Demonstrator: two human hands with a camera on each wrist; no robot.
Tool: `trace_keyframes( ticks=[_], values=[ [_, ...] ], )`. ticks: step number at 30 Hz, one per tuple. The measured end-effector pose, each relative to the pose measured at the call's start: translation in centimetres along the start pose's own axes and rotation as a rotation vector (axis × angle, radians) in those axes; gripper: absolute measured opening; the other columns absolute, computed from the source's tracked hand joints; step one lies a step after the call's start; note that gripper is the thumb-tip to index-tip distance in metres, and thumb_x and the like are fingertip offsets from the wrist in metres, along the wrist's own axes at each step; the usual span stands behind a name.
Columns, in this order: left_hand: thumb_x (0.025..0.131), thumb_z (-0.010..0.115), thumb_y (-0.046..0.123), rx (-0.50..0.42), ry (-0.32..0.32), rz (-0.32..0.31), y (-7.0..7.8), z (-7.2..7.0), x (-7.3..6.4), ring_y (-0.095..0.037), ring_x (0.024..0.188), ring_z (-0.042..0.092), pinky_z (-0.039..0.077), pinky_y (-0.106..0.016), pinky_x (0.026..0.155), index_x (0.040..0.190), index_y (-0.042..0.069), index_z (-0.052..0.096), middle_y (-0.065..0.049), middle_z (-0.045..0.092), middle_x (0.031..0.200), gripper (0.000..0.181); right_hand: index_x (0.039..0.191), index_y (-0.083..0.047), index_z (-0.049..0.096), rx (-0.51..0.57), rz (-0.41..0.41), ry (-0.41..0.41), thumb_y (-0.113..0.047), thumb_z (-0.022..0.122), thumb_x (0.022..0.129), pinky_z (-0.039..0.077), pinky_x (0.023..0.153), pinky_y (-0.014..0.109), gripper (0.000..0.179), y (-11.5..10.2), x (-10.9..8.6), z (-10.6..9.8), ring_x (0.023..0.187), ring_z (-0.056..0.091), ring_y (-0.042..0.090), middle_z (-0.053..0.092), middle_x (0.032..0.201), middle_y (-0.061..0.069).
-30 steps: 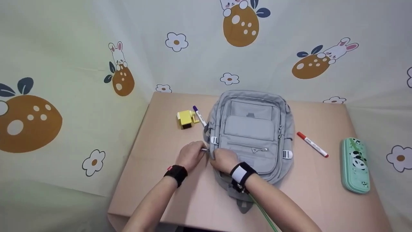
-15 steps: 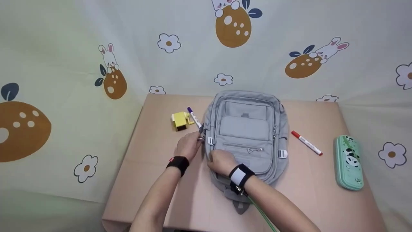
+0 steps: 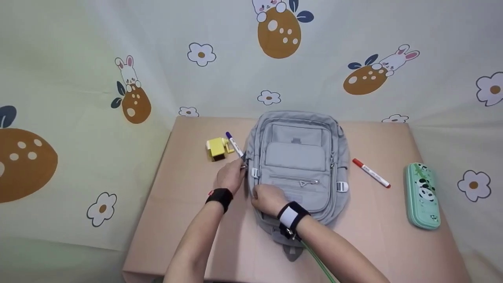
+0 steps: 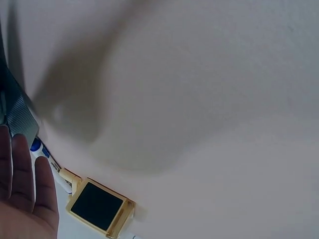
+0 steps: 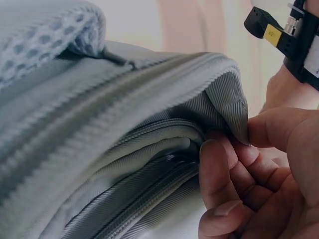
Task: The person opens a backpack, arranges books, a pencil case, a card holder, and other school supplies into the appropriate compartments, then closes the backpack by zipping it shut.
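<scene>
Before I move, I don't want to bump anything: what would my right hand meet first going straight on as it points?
Past the edge of the backpack that it grips, your right hand would probably meet your left hand, though depth is unclear.

It looks like a small screened-off recording corner: pale cloth [image 3: 228, 86] printed with rabbits, flowers and orange fruit hangs behind and on both sides of a bench [image 3: 377, 228] with a plain peach top. Black wristbands [image 3: 221, 198], a strapped-on device [image 5: 271, 34] and a green cable [image 3: 319, 262] suggest a filming set-up. Whether home, lab or office surrounds it cannot be told.
</scene>
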State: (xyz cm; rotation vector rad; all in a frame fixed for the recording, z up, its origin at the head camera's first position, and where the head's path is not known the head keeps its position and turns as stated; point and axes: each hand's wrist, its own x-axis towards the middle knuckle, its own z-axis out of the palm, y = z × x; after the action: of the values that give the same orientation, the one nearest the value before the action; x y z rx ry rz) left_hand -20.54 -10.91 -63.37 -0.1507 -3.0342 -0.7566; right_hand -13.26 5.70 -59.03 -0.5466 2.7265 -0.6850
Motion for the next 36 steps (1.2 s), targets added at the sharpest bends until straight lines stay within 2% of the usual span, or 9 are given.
trace_keyframes(
  ticks=[5, 12, 16, 20, 23, 27, 29, 32, 36],
  values=[
    [0.097, 0.070, 0.021, -0.015, 0.024, 0.033, 0.1, 0.0, -0.4, -0.029, 0.083, 0.070, 0.053, -0.048, 0.072, 0.097, 0.016, 0.068, -0.004, 0.074, 0.093, 0.005, 0.067, -0.017, 0.052, 0.013, -0.002, 0.001, -0.019, 0.067, 0.089, 0.040, 0.050, 0.034, 0.027, 0.2, -0.1, 0.4, 0.054, 0.048, 0.016, 0.049, 0.060, -0.005],
    [0.098, 0.066, 0.016, -0.032, 0.004, 0.032, 0.2, -0.1, -1.1, -0.025, 0.089, 0.070, 0.055, -0.044, 0.077, 0.102, 0.015, 0.071, -0.003, 0.075, 0.100, 0.007, 0.071, -0.017, 0.057, 0.016, -0.013, 0.026, -0.022, 0.071, 0.091, 0.043, 0.051, 0.034, 0.025, 0.0, -0.5, 0.8, 0.057, 0.051, 0.015, 0.052, 0.062, -0.006],
    [0.098, 0.066, 0.017, -0.040, -0.012, 0.013, 0.9, -0.7, -1.3, -0.024, 0.090, 0.070, 0.055, -0.044, 0.078, 0.103, 0.014, 0.073, -0.003, 0.075, 0.100, 0.009, 0.077, -0.016, 0.064, 0.042, -0.029, 0.022, -0.023, 0.072, 0.091, 0.045, 0.054, 0.034, 0.018, 0.3, -0.9, 1.0, 0.060, 0.054, 0.015, 0.057, 0.066, -0.006],
    [0.098, 0.066, 0.017, 0.004, 0.027, 0.029, 2.1, -1.3, -1.5, -0.027, 0.091, 0.069, 0.055, -0.046, 0.076, 0.110, 0.013, 0.073, -0.006, 0.072, 0.104, 0.014, 0.087, -0.016, 0.070, 0.081, -0.062, 0.025, -0.026, 0.071, 0.093, 0.049, 0.060, 0.033, 0.012, 1.4, -2.2, 0.1, 0.065, 0.057, 0.013, 0.062, 0.073, -0.007],
    [0.097, 0.067, 0.016, 0.075, 0.073, 0.129, 3.4, -1.7, -1.7, -0.030, 0.099, 0.066, 0.054, -0.046, 0.083, 0.116, 0.010, 0.072, -0.009, 0.069, 0.111, 0.020, 0.090, -0.018, 0.072, 0.086, -0.072, 0.095, -0.026, 0.071, 0.094, 0.051, 0.063, 0.034, 0.009, 3.2, -3.5, -1.1, 0.068, 0.059, 0.012, 0.066, 0.078, -0.007],
    [0.095, 0.067, 0.018, 0.178, 0.109, 0.314, 5.7, -2.0, -2.2, -0.032, 0.118, 0.060, 0.045, -0.047, 0.105, 0.121, 0.009, 0.070, -0.010, 0.066, 0.124, 0.027, 0.090, -0.020, 0.074, 0.106, -0.021, 0.202, -0.023, 0.072, 0.095, 0.053, 0.065, 0.034, 0.006, 6.9, -5.0, -3.2, 0.069, 0.061, 0.010, 0.069, 0.082, -0.008],
    [0.095, 0.067, 0.019, 0.210, 0.110, 0.390, 7.0, -2.1, -2.6, -0.032, 0.126, 0.056, 0.037, -0.049, 0.113, 0.122, 0.011, 0.070, -0.010, 0.065, 0.129, 0.028, 0.091, -0.020, 0.074, 0.113, 0.018, 0.247, -0.023, 0.072, 0.095, 0.054, 0.067, 0.036, 0.006, 8.9, -5.7, -4.3, 0.070, 0.062, 0.011, 0.071, 0.084, -0.007],
    [0.094, 0.068, 0.020, 0.236, 0.103, 0.479, 9.1, -1.9, -3.0, -0.032, 0.131, 0.053, 0.033, -0.051, 0.116, 0.123, 0.012, 0.069, -0.009, 0.064, 0.132, 0.030, 0.093, -0.017, 0.075, 0.106, 0.074, 0.308, -0.022, 0.071, 0.096, 0.055, 0.070, 0.040, 0.007, 12.1, -6.6, -5.7, 0.074, 0.065, 0.015, 0.073, 0.089, -0.002],
    [0.094, 0.067, 0.020, 0.238, 0.055, 0.550, 11.6, -1.4, -3.2, -0.031, 0.134, 0.051, 0.032, -0.050, 0.117, 0.127, 0.013, 0.068, -0.008, 0.063, 0.135, 0.034, 0.098, -0.011, 0.075, 0.101, 0.157, 0.369, -0.022, 0.068, 0.097, 0.054, 0.071, 0.045, 0.014, 15.8, -7.4, -7.3, 0.077, 0.066, 0.022, 0.073, 0.092, 0.004]
  ],
)
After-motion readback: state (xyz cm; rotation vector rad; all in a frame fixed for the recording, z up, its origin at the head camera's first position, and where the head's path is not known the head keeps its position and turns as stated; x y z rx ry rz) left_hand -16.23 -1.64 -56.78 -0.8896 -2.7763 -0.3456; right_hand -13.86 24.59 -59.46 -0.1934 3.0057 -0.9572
